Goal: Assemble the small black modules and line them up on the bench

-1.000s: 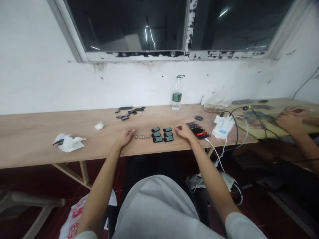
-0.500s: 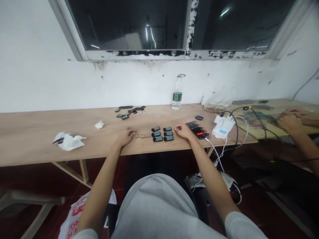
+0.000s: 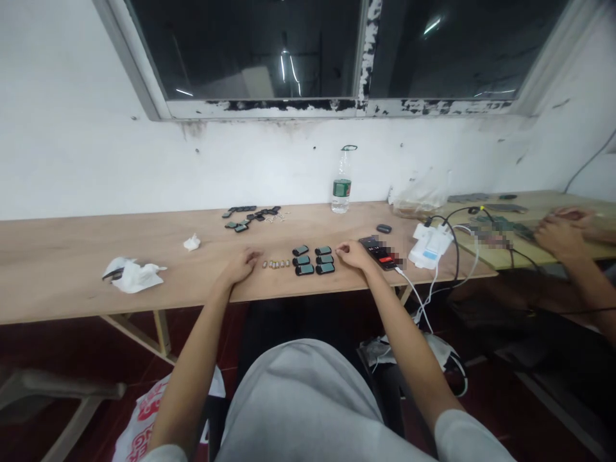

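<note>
Six small dark cartridges (image 3: 314,260) are being shown laid out in two neat columns of three near the front edge of the table (image 3: 72,256); a short row of small metal pieces (image 3: 276,264) is being kept just to their left; a loose heap of similar dark parts (image 3: 250,216), farther back, is being left unarranged, so the laying-out is judged partly done. Each cartridge is being seen as flat and rounded, black-rimmed with a greyish-teal face. The left hand (image 3: 242,264) is being rested beside the metal row, fingers loosely curled, nothing pinched; the right hand (image 3: 353,253) is being rested just right of the cartridges, fingertips down, empty; a phone (image 3: 380,251) is being seen just beside it.
</note>
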Tool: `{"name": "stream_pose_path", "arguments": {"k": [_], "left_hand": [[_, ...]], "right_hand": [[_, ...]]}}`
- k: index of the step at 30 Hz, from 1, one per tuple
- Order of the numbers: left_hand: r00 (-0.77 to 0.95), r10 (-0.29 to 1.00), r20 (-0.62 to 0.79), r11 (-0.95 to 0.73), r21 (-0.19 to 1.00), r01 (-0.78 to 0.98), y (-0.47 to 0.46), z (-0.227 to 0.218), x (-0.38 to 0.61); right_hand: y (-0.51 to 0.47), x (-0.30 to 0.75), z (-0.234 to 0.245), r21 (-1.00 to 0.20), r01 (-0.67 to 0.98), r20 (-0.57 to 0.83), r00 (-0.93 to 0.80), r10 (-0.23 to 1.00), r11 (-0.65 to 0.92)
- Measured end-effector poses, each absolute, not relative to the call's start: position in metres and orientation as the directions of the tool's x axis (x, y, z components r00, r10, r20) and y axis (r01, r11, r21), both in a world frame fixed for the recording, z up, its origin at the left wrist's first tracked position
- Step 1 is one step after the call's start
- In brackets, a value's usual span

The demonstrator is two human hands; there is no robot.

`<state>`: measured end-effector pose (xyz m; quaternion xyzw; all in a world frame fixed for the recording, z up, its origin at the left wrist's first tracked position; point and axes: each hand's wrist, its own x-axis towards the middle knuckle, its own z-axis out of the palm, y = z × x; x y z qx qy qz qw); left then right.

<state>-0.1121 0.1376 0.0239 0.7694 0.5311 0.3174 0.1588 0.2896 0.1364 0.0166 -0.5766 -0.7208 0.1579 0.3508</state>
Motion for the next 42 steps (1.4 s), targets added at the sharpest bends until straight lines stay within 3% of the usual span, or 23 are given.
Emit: {"name": "stream_pose_path", "arguments": {"k": [4, 8, 13, 19, 28, 34, 42], "left_hand": [[0.277, 0.926, 0.256, -0.377, 0.665, 0.645, 0.133, 0.028, -0.114], [0.38, 0.905, 0.193, -0.406, 0.661, 0.631, 0.126, 0.037, -0.11], [0.397, 0.897, 0.194, -0.426, 0.618, 0.661, 0.126, 0.04, -0.106], [0.391, 0.903, 0.177, -0.412, 0.614, 0.673, 0.126, 0.041, -0.108], [0.366, 0.905, 0.219, -0.425, 0.532, 0.733, 0.104, 0.075, -0.092], [0.502, 0.8, 0.328, -0.596, 0.533, 0.6, 0.077, 0.095, -0.056], [0.593, 0.639, 0.491, -0.766, 0.48, 0.428, 0.056, 0.09, -0.006]], "right_hand": [[0.131, 0.285, 0.027, -0.629, 0.712, 0.369, -0.08, 0.926, 0.312], [0.114, 0.276, 0.048, -0.624, 0.677, 0.432, -0.115, 0.894, 0.389], [0.087, 0.265, 0.069, -0.527, 0.814, 0.173, -0.18, 0.968, 0.245], [0.078, 0.255, 0.07, -0.482, 0.838, 0.153, -0.206, 0.967, 0.254], [0.091, 0.27, 0.067, -0.627, 0.756, -0.041, -0.275, 0.961, 0.189], [0.083, 0.282, 0.078, -0.873, 0.426, 0.05, -0.404, 0.913, 0.237], [0.079, 0.262, 0.082, -0.912, 0.314, 0.124, -0.405, 0.906, 0.265]]}}
